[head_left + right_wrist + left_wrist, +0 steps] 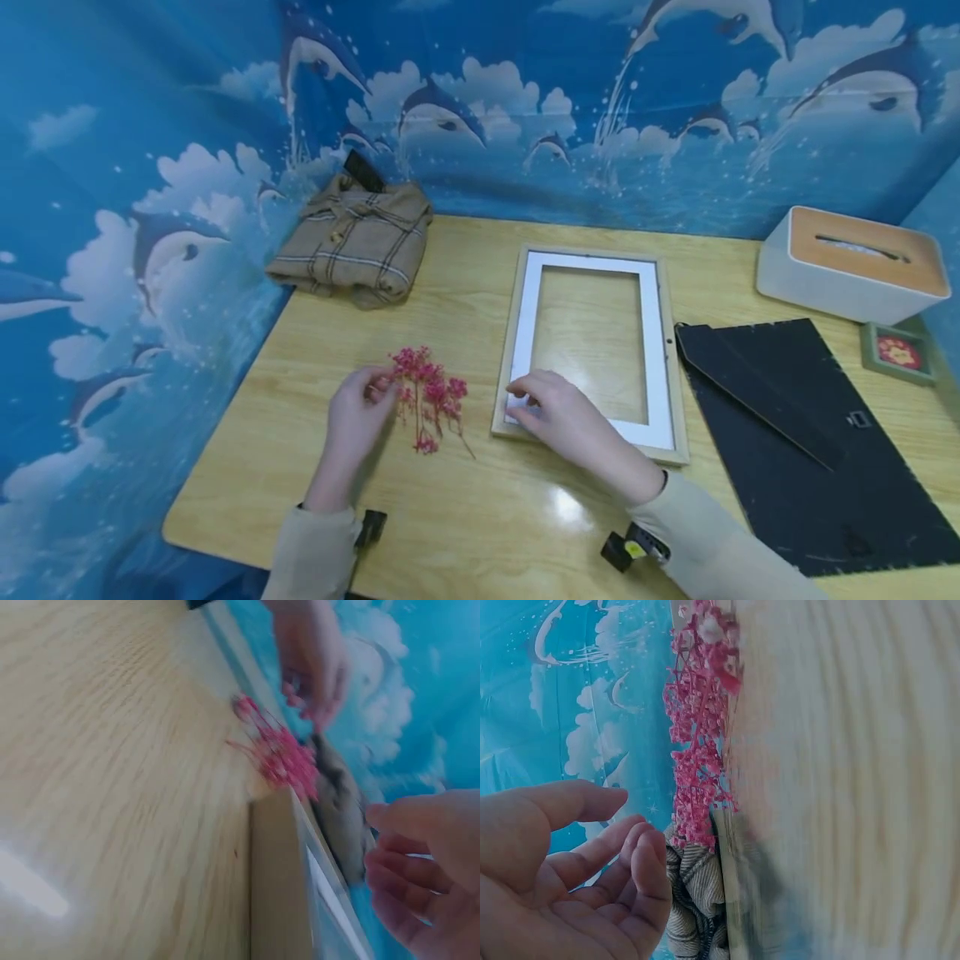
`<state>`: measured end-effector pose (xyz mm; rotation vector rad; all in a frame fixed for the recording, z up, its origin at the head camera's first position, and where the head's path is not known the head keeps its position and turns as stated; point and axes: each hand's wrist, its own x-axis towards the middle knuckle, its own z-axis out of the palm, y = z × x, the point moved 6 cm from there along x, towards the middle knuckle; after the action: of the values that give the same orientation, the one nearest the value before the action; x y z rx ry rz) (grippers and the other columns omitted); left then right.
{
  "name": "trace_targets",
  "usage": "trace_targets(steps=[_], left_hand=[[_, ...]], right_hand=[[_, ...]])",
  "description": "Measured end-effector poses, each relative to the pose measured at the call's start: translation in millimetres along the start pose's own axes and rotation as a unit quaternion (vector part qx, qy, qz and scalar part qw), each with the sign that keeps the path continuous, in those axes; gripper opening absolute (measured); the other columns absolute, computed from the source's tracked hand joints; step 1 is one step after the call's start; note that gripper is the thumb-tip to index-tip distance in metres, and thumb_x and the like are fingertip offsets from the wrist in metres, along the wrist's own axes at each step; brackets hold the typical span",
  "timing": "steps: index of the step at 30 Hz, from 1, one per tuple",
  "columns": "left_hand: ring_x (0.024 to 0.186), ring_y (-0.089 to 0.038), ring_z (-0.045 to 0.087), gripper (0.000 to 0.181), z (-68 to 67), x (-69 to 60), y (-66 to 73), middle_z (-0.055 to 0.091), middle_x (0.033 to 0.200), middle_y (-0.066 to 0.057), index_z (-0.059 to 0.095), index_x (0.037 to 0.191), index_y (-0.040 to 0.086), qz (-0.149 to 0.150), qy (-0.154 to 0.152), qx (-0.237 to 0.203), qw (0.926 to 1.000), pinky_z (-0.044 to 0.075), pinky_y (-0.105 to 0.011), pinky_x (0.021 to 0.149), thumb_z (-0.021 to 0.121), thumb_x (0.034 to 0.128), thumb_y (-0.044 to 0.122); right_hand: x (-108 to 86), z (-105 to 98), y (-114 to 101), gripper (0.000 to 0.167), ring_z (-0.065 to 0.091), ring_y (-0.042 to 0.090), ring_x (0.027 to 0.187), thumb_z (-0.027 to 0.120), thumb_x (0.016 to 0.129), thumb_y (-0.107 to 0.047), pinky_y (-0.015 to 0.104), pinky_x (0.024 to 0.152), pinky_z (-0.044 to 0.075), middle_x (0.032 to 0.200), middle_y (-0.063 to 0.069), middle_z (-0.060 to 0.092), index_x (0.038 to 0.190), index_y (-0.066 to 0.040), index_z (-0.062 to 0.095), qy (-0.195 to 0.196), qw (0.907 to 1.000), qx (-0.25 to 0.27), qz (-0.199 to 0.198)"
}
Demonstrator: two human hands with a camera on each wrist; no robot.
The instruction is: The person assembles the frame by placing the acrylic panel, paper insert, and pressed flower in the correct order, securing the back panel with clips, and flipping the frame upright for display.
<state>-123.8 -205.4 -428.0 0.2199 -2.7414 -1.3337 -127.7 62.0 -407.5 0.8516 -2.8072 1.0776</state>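
Note:
Pink dried flowers (433,392) on thin stems lie on the wooden table. Just left of them hovers my left hand (363,402), its fingers loosely bent; in the left wrist view that hand (592,877) holds nothing and stays apart from the flowers (697,727). My right hand (558,412) is over the lower left corner of a wooden picture frame (680,400) with a white mat (660,358) inside. Seen from the right wrist, this hand (427,862) has relaxed fingers and nothing in them. The flowers (281,757) lie beyond the frame's corner.
A black frame backing (795,467) with a stand leg lies to the right. A tissue box (847,271) and a small green frame (897,353) are at the back right. A folded plaid cloth (356,242) sits at the back left, a dark object (364,171) behind it.

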Motion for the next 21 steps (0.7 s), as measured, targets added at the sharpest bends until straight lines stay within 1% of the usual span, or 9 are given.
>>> trace_targets(steps=[2,4,6,8,11,15,18,21], left_hand=[[0.081,-0.022,0.057,0.027,1.7,0.4,-0.9,0.061,0.092,-0.011,0.063,0.113,-0.003,-0.004,-0.002,-0.005,1.0,0.05,-0.025,0.069,0.065,0.0874,0.004],[0.082,-0.022,0.057,0.027,2.1,0.4,-2.1,0.061,0.093,-0.011,0.063,0.113,-0.001,-0.009,-0.002,-0.008,0.9999,0.05,-0.025,0.07,0.066,0.0874,0.005],[0.083,-0.022,0.057,0.027,1.6,0.5,-3.3,0.061,0.094,-0.011,0.063,0.113,-0.001,-0.012,-0.003,-0.012,0.9998,0.049,-0.024,0.07,0.066,0.0877,0.006],[0.083,-0.022,0.056,0.026,0.4,0.8,-3.9,0.061,0.094,-0.011,0.063,0.112,0.0,-0.012,0.0,-0.008,0.9999,0.049,-0.023,0.07,0.066,0.0875,0.006],[0.083,-0.022,0.056,0.024,-2.3,1.8,-3.1,0.06,0.094,-0.012,0.064,0.11,-0.002,-0.008,0.008,-0.002,0.9999,0.048,-0.022,0.07,0.065,0.0872,0.004],[0.084,-0.023,0.055,0.025,-5.6,3.9,-2.8,0.059,0.096,-0.014,0.062,0.11,-0.003,-0.014,0.021,0.01,0.9996,0.047,-0.022,0.07,0.066,0.0859,0.002],[0.086,-0.024,0.055,0.03,-6.6,6.2,-4.2,0.057,0.099,-0.015,0.06,0.113,-0.004,-0.024,0.024,0.019,0.9992,0.047,-0.024,0.072,0.067,0.0848,0.002],[0.088,-0.026,0.055,0.035,-7.3,9.1,-5.9,0.055,0.103,-0.017,0.058,0.116,-0.004,-0.033,0.026,0.022,0.9989,0.048,-0.029,0.074,0.068,0.0838,0.003]], right_hand=[[-14.2,-12,11,0.029,0.06,0.019,0.093,0.072,0.086,-0.019,0.035,0.08,0.053,0.105,0.005,0.064,0.11,-0.006,0.066,0.024,0.999,-0.003,0.037],[-31.4,-25,24,0.033,0.057,0.023,0.1,0.072,0.086,-0.021,0.041,0.082,0.051,0.112,0.007,0.062,0.115,-0.006,0.064,0.048,0.9957,-0.003,0.079],[-49.4,-37,37,0.038,0.055,0.026,0.104,0.073,0.086,-0.022,0.046,0.084,0.049,0.117,0.009,0.06,0.118,-0.006,0.062,0.068,0.9916,-0.005,0.11],[-66.7,-47,49,0.041,0.052,0.03,0.108,0.074,0.084,-0.021,0.049,0.087,0.047,0.12,0.012,0.058,0.12,-0.004,0.061,0.084,0.9884,-0.011,0.126],[-88.4,-58,65,0.05,0.047,0.034,0.114,0.078,0.08,-0.02,0.054,0.09,0.043,0.124,0.015,0.054,0.123,-0.002,0.058,0.1,0.9851,-0.028,0.137],[-111.1,-69,80,0.068,0.039,0.04,0.119,0.083,0.074,-0.026,0.06,0.092,0.038,0.132,0.02,0.047,0.13,0.0,0.053,0.104,0.9806,-0.046,0.16],[-124.5,-72,88,0.082,0.035,0.046,0.122,0.084,0.07,-0.032,0.064,0.092,0.036,0.137,0.025,0.042,0.135,0.002,0.047,0.095,0.9787,-0.052,0.174],[-134.6,-72,94,0.093,0.033,0.05,0.123,0.086,0.067,-0.034,0.067,0.091,0.034,0.14,0.028,0.038,0.138,0.005,0.042,0.08,0.9785,-0.045,0.184]])
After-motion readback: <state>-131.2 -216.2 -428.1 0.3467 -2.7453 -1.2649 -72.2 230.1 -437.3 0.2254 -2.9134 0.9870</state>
